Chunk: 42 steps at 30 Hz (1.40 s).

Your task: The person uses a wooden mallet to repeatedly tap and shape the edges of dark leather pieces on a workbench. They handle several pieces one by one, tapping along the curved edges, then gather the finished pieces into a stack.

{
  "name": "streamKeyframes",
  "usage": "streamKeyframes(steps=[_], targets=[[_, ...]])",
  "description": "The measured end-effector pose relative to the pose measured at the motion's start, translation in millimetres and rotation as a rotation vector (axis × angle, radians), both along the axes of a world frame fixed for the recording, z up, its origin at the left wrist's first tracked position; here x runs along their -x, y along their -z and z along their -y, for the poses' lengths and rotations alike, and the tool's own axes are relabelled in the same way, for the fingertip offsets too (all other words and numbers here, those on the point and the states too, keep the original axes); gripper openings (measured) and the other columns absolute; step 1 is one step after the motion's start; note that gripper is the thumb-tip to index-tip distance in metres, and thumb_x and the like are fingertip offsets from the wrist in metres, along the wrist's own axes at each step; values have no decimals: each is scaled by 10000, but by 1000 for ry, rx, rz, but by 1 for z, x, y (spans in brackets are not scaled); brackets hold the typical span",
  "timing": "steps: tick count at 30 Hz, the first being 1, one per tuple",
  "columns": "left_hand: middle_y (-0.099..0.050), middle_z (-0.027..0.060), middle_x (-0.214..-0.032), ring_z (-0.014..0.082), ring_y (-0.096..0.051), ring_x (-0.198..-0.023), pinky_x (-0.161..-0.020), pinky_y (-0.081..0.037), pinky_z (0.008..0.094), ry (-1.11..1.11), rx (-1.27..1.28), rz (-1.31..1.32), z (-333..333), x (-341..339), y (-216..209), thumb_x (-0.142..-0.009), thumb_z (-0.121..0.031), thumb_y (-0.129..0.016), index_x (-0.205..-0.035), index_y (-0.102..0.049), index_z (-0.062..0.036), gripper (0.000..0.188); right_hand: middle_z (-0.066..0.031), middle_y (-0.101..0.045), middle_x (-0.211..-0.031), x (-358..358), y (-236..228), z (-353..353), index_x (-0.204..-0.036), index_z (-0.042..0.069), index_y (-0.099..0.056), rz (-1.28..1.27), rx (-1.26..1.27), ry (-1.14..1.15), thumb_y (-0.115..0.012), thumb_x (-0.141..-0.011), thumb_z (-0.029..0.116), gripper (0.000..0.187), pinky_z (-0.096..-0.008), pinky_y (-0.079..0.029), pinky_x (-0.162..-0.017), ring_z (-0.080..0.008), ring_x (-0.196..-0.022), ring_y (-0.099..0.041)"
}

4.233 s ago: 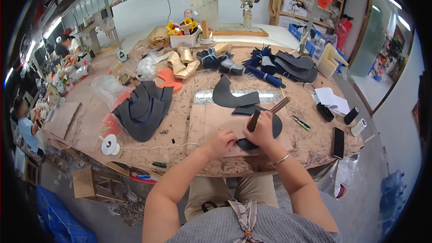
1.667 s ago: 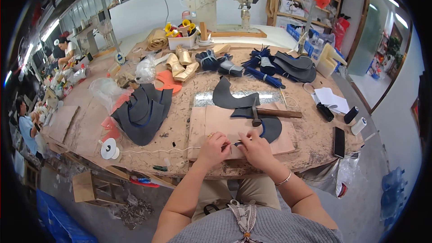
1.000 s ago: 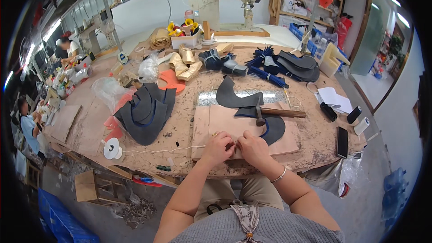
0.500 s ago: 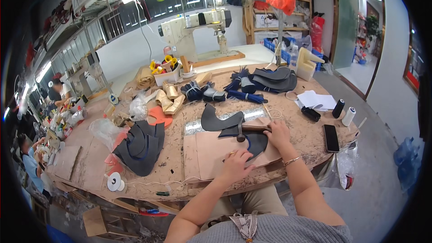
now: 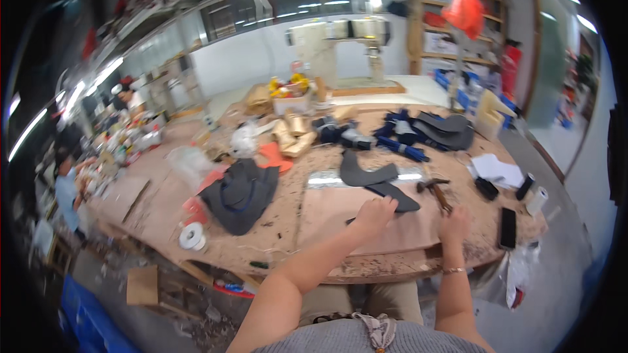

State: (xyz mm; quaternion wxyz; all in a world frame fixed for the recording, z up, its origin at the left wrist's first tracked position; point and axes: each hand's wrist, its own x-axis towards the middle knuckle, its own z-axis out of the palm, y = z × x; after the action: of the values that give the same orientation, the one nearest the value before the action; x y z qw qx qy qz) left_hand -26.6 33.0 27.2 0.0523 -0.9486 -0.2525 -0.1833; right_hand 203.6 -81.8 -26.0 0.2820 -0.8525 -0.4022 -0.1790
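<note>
Containers, near to far: large blue crate (image 5: 98,323) on the floor, lower left; contents not readable. Clear plastic bag (image 5: 521,271) hangs below the table's right edge, something red at its bottom. White tub (image 5: 291,106) at the back of the table, yellow cone-shaped pieces in it. Blue basket (image 5: 445,80) at back right, a clear bottle near it. Red bag (image 5: 464,12) hangs higher; contents hidden.

Surface: brown-covered table (image 5: 154,206) specked with scraps. Near edge: white spool (image 5: 191,236), phone (image 5: 507,229). Tan board (image 5: 333,229) in the middle. On it, a dark grey piece (image 5: 403,201) by the left hand; a curved grey piece (image 5: 364,175) just beyond, over a shiny metal strip (image 5: 324,180). Heap of dark grey pieces (image 5: 242,199) to the left. Farther: gold pieces (image 5: 292,138), blue bundles (image 5: 405,149).

Room: wooden stool (image 5: 142,285) below, person in light blue (image 5: 67,191) far left, sewing machine (image 5: 343,46) and shelves (image 5: 428,46) behind.

Hands: left hand (image 5: 374,216) bent, fingertips down at the near end of the dark grey piece; pinching or only pressing, cannot tell. Right hand (image 5: 455,223), well apart, curled around the handle end of the hammer (image 5: 437,191), whose head points away. Blur softens both.
</note>
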Motion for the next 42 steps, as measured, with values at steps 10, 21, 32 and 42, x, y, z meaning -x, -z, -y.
streamKeyframes(steps=[10,21,32,42], targets=[[-651,114,-905,349,-648,-852,-752,-520,431,-399,-467,805,-129,225,-112,-705,-11,-682,-877,-625,-96,200,-127,-584,-990,-12,14,-1,-962,28,-620,41,-146,-135,-672,-742,-10,229,-435,-462,-863,-345,-1003,-552],[-610,12,-1331,304,-439,-1361,-1180,-233,486,-860,-151,246,-69,428,47,-794,-10,-593,-1007,-744,-186,315,-132,-567,-961,-4,10,0,-911,33,-600,-21,-204,-190,-649,-779,21,142,-443,-464,-803,-353,-942,-563],[-658,138,-1131,329,-600,-1121,-962,-489,440,30,146,392,-133,112,48,-757,1,-595,-1017,-700,-62,287,-117,-605,-879,-9,13,-4,-870,73,-633,-15,-227,-222,-659,-745,50,130,-443,-459,-775,-335,-882,-582],[-673,124,-1095,305,-640,-1068,-894,-533,417,-202,172,-159,-147,-52,33,-854,-77,-565,-1138,-668,-90,302,-82,-652,-816,-21,20,-5,-872,103,-666,77,-174,-244,-663,-734,112,139,-440,-485,-739,-308,-834,-617]])
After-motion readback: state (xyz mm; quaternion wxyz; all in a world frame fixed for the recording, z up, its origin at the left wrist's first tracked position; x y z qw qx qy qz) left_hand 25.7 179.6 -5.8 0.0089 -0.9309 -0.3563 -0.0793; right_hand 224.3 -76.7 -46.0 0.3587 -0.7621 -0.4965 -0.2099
